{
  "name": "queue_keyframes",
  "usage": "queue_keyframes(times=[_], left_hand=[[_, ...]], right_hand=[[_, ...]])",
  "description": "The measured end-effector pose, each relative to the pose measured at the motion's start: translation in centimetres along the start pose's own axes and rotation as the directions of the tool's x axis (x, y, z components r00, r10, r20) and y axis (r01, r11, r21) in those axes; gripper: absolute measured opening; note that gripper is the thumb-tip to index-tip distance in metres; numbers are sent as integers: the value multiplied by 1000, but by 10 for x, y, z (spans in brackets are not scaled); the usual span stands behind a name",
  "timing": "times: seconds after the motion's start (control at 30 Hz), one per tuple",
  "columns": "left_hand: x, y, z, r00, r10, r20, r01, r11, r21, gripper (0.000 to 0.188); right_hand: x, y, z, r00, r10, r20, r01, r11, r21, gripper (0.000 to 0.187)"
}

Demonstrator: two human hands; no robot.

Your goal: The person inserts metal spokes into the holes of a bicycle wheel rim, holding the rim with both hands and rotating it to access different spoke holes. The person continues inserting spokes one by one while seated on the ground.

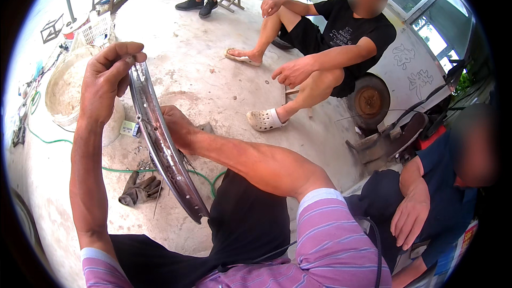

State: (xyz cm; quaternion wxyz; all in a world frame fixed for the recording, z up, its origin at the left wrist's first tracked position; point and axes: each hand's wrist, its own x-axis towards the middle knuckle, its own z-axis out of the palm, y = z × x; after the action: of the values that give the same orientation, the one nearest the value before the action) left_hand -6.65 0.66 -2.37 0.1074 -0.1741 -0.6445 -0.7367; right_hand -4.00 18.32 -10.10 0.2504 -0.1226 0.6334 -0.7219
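Observation:
A metal wheel rim (165, 146) with holes along its channel stands tilted before me, its lower end near my dark-clad leg. My left hand (109, 72) is at its top, thumb and forefinger pinched together; what lies between the fingertips is too small to make out. Behind the rim, my right hand (178, 128) is closed with curled fingers, mostly hidden by the rim and the hand's own back, so its hold cannot be seen. A thin spoke (158, 197) shows beside the rim's lower part.
Dark work gloves (140, 189), small metal pieces (144, 164) and a green hose (58, 141) lie on the concrete. A small box (129, 129) sits by a large pale tub (66, 88). One person (341, 26) sits ahead, another (437, 181) at right; a tyred wheel (369, 101) stands between them.

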Motion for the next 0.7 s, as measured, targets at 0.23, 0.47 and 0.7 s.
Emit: queue_keyframes(times=[0.23, 0.47, 0.7], left_hand=[[0, 4, 6, 996, 31, -81, -22, 994, 108, 31], [2, -8, 2, 997, 43, -65, -39, 997, 61, 19], [1, -3, 1, 1000, 22, 6, -23, 999, 47, 19]], right_hand=[[-4, -7, 1, 999, -5, -46, 5, 1000, -2, 41], [-4, -4, 3, 999, 11, -37, -10, 1000, 24, 39], [-5, -3, -2, 1000, 24, -20, -23, 1000, 17, 33]])
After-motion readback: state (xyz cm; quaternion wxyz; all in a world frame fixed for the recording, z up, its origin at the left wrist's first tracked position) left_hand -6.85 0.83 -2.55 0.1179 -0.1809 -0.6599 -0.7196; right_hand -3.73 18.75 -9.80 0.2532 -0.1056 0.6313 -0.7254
